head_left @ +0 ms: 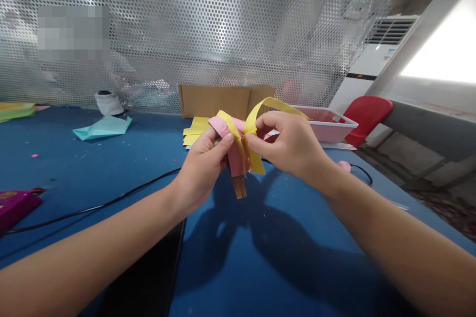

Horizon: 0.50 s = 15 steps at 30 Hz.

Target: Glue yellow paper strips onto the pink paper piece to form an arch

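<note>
Both hands are raised over the blue table, working on a pink paper piece (235,156) with yellow edging and a brown strip (240,187) sticking out below. My left hand (208,158) is closed on the pink piece, thumb on its front. My right hand (292,143) pinches a yellow paper strip (277,104) where it meets the pink piece. From there the strip arches up and over the back of that hand. The right fingertips partly cover the joint, and the tips of the left fingers are hidden behind the paper.
Behind my hands are yellow sheets (195,129), a cardboard box (211,101) and a pink basket (330,129). Folded light-blue paper (104,128) lies at the left near a white roll (109,104). A black cable (122,197) crosses the table (148,153) toward a purple box (18,208).
</note>
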Available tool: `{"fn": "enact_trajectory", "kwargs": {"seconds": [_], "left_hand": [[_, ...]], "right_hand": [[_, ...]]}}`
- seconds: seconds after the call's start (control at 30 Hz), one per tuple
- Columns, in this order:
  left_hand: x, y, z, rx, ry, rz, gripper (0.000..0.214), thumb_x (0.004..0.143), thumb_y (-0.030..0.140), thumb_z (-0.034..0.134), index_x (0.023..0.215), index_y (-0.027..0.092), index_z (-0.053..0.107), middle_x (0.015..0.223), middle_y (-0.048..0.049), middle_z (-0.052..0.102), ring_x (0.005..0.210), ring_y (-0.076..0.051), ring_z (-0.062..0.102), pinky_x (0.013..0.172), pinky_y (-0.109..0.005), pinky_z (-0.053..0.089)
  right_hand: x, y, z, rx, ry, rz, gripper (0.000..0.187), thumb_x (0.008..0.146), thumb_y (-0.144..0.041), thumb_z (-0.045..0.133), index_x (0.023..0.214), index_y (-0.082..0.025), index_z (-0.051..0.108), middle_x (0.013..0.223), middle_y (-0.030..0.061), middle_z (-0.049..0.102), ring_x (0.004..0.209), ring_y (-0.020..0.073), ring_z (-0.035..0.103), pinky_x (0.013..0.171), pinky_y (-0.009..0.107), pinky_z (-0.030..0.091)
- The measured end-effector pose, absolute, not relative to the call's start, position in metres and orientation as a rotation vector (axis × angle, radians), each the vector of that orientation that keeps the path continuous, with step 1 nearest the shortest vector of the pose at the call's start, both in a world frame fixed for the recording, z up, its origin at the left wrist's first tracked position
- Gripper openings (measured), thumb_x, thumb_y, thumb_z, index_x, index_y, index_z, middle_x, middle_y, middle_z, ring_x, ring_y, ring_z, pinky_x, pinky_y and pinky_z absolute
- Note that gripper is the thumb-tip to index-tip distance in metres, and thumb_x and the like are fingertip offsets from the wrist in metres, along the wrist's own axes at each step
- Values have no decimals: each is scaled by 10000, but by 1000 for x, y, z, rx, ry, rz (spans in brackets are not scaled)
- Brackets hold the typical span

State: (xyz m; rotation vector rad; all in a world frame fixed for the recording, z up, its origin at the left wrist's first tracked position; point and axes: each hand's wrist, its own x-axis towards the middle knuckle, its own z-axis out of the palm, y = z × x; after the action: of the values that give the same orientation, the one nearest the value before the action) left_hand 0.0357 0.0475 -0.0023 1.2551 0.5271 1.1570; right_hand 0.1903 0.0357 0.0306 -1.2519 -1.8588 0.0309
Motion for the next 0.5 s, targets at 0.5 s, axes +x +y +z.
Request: {"fn": "enact_trajectory", "kwargs": {"seconds": [0.5], "left_hand": [[36,46,1,1260,517,1210,166,877,240,563,1024,164,574,744,-10,627,592,-135,597,603,-294,536]], "right_hand": [[191,41,23,-1086,-1900,-283,226,705,-178,562,580,-208,377,559,-29,490,547,100,417,525,248,300]]}}
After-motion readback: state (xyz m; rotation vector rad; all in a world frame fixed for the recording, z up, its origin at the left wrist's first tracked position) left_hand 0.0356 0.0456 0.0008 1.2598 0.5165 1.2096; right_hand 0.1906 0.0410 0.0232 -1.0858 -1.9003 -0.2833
